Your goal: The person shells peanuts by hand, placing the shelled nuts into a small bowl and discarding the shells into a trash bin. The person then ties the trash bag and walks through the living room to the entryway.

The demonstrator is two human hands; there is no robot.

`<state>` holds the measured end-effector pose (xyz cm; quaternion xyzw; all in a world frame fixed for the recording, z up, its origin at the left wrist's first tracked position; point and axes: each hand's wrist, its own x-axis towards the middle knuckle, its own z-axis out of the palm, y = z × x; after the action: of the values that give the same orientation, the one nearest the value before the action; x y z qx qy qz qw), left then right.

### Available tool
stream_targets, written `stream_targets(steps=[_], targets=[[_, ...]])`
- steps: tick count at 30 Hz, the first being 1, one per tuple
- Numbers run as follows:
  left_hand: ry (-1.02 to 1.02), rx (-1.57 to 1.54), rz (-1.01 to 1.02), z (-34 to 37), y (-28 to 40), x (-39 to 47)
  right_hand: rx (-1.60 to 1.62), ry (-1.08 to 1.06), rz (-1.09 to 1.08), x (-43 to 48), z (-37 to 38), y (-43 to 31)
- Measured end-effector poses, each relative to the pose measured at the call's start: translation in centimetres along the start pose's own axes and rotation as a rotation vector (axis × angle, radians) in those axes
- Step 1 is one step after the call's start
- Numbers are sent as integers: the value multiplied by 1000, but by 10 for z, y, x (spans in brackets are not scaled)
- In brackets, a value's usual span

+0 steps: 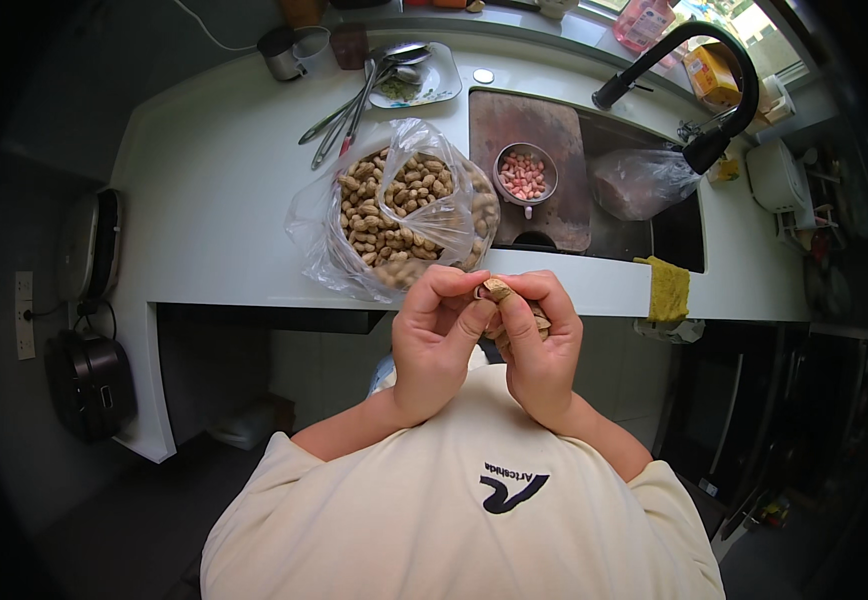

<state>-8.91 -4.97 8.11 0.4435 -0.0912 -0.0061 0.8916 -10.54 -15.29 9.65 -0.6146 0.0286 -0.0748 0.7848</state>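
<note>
Near the counter's front edge, my left hand [441, 337] and my right hand [542, 341] meet over an opened peanut shell [497, 288], pinched between thumbs and fingertips. More peanuts in their shells [539, 321] sit in my right palm, partly hidden by the fingers. Beyond my left hand lies an open clear plastic bag [314, 225] full of unshelled peanuts [374, 214]. A small cup with a handle [528, 211] holds shelled pink peanuts [524, 176] and stands on a brown board [554, 124] over the sink.
Spoons and tongs rest across a square plate [445, 75] behind the bag. A black faucet [741, 82] arches over the sink [632, 240], where a filled plastic bag [640, 184] lies. A yellow cloth [669, 289] hangs over the front edge. A metal mug [280, 56] stands farther back.
</note>
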Motion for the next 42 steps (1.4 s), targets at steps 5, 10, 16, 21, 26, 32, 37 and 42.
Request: stream_targets(steps=[5,10,16,21,26,32,37,42], targets=[[36,56,13,3,-5,-3,291,42,235,1,-6,2],[67,-132,-91,0,-9,2,405,96,369,6,1,-10],[119,-421,-425,-4,-5,14,162,0,227,8,-9,-2],[71,-686,-664,-13,3,24,-543,-123,-323,9,-12,8],[62,-708,-666,-12,-5,26,-326,3,-131,11,-25,17],[74,-692,-778,-2,-11,31,481,254,403,24,-45,10],[106,-736,-833,-7,-46,60,1039,146,550,11,-86,21],[204,-508,-776,-2,-89,129,1106,298,526,-29,-120,43]])
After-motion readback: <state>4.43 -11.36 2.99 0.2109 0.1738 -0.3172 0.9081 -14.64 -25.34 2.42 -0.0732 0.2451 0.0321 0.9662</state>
